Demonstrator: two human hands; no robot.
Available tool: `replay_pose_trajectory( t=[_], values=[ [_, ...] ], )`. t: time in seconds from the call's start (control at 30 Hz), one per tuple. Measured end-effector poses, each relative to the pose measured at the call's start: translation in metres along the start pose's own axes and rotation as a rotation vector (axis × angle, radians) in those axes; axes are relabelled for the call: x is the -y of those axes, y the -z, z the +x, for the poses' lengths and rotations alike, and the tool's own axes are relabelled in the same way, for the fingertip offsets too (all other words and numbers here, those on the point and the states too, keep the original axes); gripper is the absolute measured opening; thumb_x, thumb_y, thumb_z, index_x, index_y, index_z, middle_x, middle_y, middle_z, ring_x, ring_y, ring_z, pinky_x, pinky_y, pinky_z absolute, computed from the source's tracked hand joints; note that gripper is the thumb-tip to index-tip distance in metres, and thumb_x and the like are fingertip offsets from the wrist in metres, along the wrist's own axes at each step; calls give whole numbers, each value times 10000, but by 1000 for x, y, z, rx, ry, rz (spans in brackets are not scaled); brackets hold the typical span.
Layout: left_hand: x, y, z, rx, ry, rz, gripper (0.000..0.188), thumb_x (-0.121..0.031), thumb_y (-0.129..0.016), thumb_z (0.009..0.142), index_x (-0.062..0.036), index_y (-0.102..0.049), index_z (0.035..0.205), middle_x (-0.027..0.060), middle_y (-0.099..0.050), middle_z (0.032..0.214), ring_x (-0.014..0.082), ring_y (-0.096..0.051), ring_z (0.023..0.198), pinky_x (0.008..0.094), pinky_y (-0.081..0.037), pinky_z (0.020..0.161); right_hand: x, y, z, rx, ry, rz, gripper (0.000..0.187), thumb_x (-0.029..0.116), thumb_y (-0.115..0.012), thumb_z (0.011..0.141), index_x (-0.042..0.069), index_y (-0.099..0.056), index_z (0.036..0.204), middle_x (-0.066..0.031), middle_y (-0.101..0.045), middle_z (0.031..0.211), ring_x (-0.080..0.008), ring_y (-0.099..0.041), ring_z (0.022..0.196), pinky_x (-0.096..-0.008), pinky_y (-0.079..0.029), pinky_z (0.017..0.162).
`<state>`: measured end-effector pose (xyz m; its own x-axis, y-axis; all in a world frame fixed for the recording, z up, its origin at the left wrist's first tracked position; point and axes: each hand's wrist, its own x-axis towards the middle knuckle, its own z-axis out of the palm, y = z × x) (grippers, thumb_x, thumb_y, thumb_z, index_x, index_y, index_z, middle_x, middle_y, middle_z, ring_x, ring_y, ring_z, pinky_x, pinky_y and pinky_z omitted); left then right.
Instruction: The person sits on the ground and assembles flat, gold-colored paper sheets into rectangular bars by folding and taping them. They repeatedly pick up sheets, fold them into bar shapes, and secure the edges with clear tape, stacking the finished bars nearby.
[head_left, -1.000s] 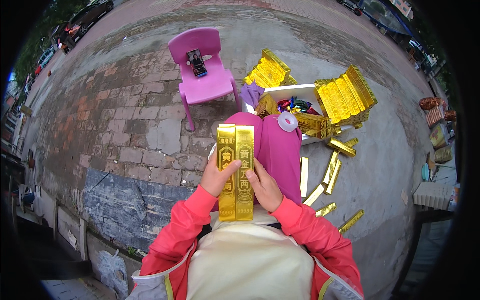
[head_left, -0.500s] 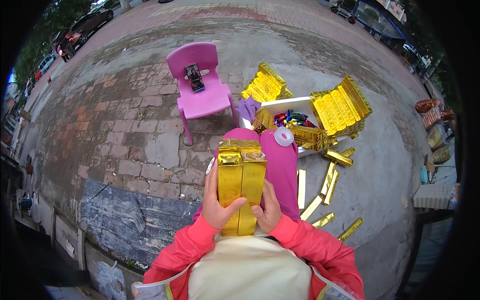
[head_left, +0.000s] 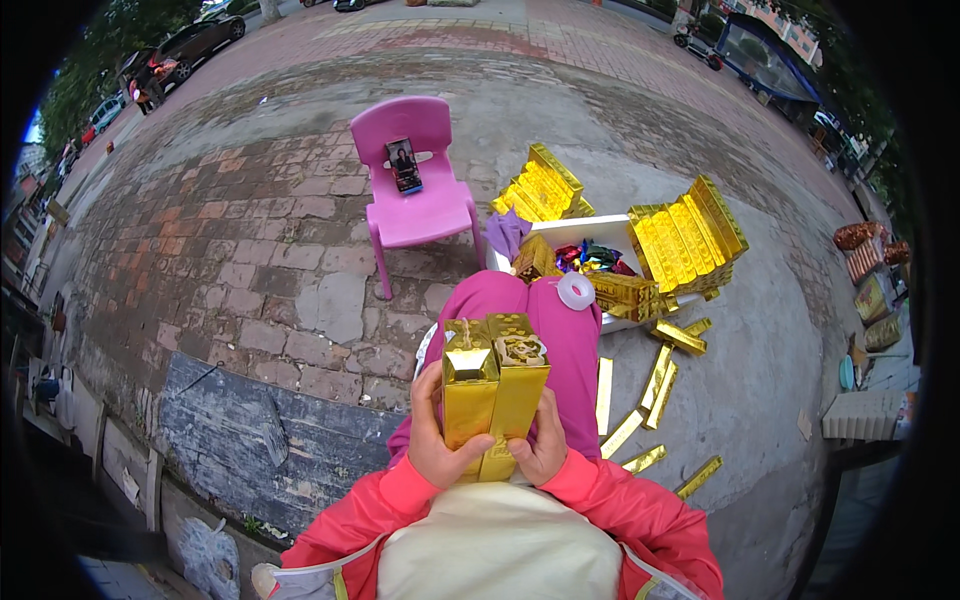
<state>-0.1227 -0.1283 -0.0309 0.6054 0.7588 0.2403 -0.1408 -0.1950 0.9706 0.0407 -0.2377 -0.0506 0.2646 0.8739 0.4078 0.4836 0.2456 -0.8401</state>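
Note:
Upright above my lap stands a pair of gold foil boxes [head_left: 480,405], pressed side by side. My left hand [head_left: 438,438] wraps around their left side, its thumb across the front. From the other side my right hand [head_left: 543,442] grips them, with its thumb on the front near the lower end. The fingers behind the boxes are mostly hidden. A whitish tape roll [head_left: 576,291] rests on my right knee, just beyond the boxes.
A white box [head_left: 618,232] ahead holds colourful foil pieces [head_left: 597,257], with gold bar stacks [head_left: 688,235] around it. Several loose gold bars [head_left: 655,378] lie on the ground at right. A pink chair [head_left: 418,215] carries a dark picture-fronted pack [head_left: 404,166]; purple cloth [head_left: 508,232] hangs nearby.
The gold boxes have tilted, so more of their top ends shows, and they sit slightly lower and farther right in view. Both hands keep their hold. The whole scene has shifted slightly downward.

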Motion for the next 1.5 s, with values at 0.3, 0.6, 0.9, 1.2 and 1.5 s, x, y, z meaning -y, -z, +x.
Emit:
replay_pose_trajectory(
  t=[0.3, 0.6, 0.9, 1.2, 1.5],
  values=[
    [1, 1, 15, -56, 56, 34, 1008, -333, -805, 846, -2, -185, 1568, 171, -348, 1453, 282, -452, 1320, 409, -402, 1093, 13, -4, 14, 87, -95, 11, 754, 463, -450, 1045, -45, -222, 1553, -275, -273, 1572, -409, -291, 1467, -447, -267, 1186],
    [9, 7, 10, -62, -15, 255, 1062, -407, -828, 795, 14, -228, 1564, 200, -370, 1445, 347, -374, 1371, 433, -315, 1143, 21, -7, 7, 122, -207, 130, 670, 401, -396, 1075, -61, -237, 1532, -236, -364, 1513, -345, -357, 1432, -396, -285, 1166],
    [15, 7, 2, -96, 22, 210, 1080, -428, -838, 777, 22, -239, 1555, 218, -365, 1452, 364, -376, 1366, 446, -318, 1141, 21, -5, 8, 204, -223, 244, 724, 316, -429, 1059, -66, -92, 1572, -252, -174, 1625, -363, -171, 1527, -409, -164, 1229],
    [16, 6, -3, -104, 10, 112, 1084, -414, -843, 772, 27, -237, 1554, 228, -356, 1456, 372, -374, 1367, 453, -327, 1136, 23, -3, 7, 226, -204, 254, 712, 259, -432, 1046, -77, -83, 1568, -259, -174, 1621, -369, -167, 1526, -410, -159, 1229],
    [24, 4, 63, -115, 88, 213, 895, -286, -779, 861, 13, -282, 1544, 219, -460, 1384, 320, -463, 1296, 397, -380, 1089, 12, -6, 45, 101, -301, 222, 659, 288, -393, 1077, -46, -126, 1578, -253, -310, 1578, -340, -323, 1475, -367, -261, 1192]
  ],
)
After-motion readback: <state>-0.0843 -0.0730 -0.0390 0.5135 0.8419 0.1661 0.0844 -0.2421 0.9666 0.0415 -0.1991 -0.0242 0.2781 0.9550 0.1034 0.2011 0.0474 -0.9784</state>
